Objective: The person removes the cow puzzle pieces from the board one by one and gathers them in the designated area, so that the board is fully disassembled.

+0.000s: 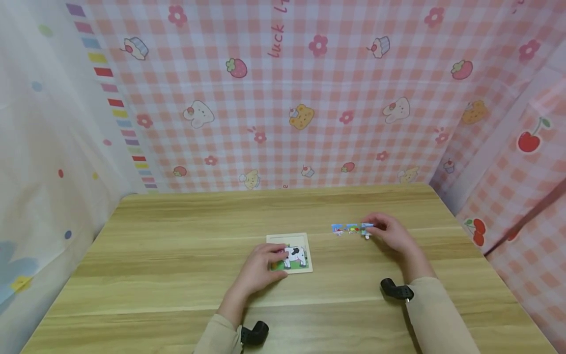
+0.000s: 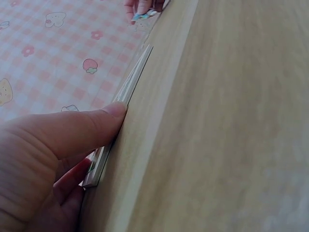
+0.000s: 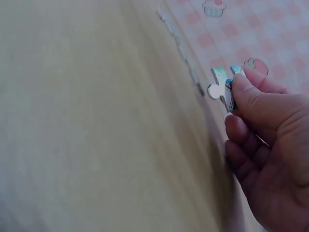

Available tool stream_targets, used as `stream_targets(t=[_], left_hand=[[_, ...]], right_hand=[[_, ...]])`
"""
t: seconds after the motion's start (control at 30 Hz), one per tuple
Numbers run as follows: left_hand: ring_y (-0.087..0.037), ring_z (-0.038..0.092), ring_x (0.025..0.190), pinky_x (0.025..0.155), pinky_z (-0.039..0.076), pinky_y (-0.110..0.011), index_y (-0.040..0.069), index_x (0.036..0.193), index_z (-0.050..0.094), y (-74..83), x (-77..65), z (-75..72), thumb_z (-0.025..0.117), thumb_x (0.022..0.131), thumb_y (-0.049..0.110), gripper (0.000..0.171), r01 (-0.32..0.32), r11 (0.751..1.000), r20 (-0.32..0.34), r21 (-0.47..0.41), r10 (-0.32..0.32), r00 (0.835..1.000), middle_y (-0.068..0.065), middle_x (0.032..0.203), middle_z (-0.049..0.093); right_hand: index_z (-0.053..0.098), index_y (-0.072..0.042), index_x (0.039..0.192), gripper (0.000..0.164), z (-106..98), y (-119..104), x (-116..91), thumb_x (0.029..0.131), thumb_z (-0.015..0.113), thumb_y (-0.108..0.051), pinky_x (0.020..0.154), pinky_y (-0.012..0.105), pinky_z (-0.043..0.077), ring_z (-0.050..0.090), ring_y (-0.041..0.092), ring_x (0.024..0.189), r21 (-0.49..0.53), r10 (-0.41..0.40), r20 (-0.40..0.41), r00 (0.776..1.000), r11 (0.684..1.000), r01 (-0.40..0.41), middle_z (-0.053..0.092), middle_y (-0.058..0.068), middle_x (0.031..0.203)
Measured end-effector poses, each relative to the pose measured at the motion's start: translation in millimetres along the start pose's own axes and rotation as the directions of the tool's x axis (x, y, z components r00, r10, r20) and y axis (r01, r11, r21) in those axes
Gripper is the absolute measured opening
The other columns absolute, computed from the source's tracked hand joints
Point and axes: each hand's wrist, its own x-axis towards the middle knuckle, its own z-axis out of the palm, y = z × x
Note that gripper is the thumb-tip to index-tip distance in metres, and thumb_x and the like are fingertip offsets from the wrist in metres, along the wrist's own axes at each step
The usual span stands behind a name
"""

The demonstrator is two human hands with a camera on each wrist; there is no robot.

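A square jigsaw board (image 1: pixel 310 260) with a pale frame lies on the table, showing a black-and-white cow on green. My left hand (image 1: pixel 261 265) grips it from the left side, covering part of the picture. In the left wrist view, the thumb (image 2: pixel 96 126) presses on the near edge of the frame. Further right, my right hand (image 1: pixel 391 236) pinches a puzzle piece (image 1: pixel 366 230) between thumb and fingers. The right wrist view shows this puzzle piece (image 3: pixel 218 83) tilted up, with a rounded knob. Two more blue-and-green pieces (image 1: pixel 337 229) lie in a row to its left.
The wooden table (image 1: pixel 155 275) ends at a pink checked cloth (image 1: pixel 265 147) hung behind it. Cloth also hangs along the left and right sides. A black wrist-worn device (image 1: pixel 255 333) sticks out from the left sleeve, another device (image 1: pixel 397 290) from the right.
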Motion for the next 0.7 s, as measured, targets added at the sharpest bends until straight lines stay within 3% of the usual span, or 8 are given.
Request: stream_targets(t=[0.23,0.5,0.7], left_hand=[[-0.037,0.046,0.129,0.109,0.033,-0.053,0.005,0.123,0.069,-1.3,-0.2,-1.1,0.082,0.08,0.015,0.046,-0.013,1.0,0.002,-0.003,0.013,1.0,-0.01,0.138,0.058],[-0.036,0.046,0.129,0.109,0.034,-0.052,0.005,0.122,0.07,-2.3,1.5,0.0,0.083,0.08,0.015,0.046,-0.023,1.0,-0.003,-0.01,0.023,1.0,-0.01,0.137,0.058],[-0.037,0.046,0.129,0.11,0.033,-0.053,0.004,0.123,0.069,-0.9,0.0,-0.5,0.082,0.081,0.014,0.045,-0.011,1.0,0.001,-0.01,0.011,1.0,-0.01,0.138,0.058]], right_hand=[[0.067,0.003,0.11,0.017,-1.0,8.9,2.9,0.095,0.065,-0.005,0.078,0.024,0.045,0.056,0.013,0.088,-0.103,0.015,-0.029,0.999,0.994,-0.018,0.067,0.015,0.102],[0.07,0.004,0.11,0.018,-0.1,7.5,10.6,0.094,0.066,-0.004,0.087,0.041,0.045,0.057,0.027,0.098,-0.2,0.048,-0.052,0.998,0.978,-0.057,0.066,0.021,0.108],[0.072,0.003,0.107,0.016,1.2,9.3,13.3,0.093,0.067,-0.003,0.089,0.046,0.043,0.055,0.033,0.101,-0.236,0.038,-0.043,0.998,0.971,-0.047,0.064,0.02,0.107]])
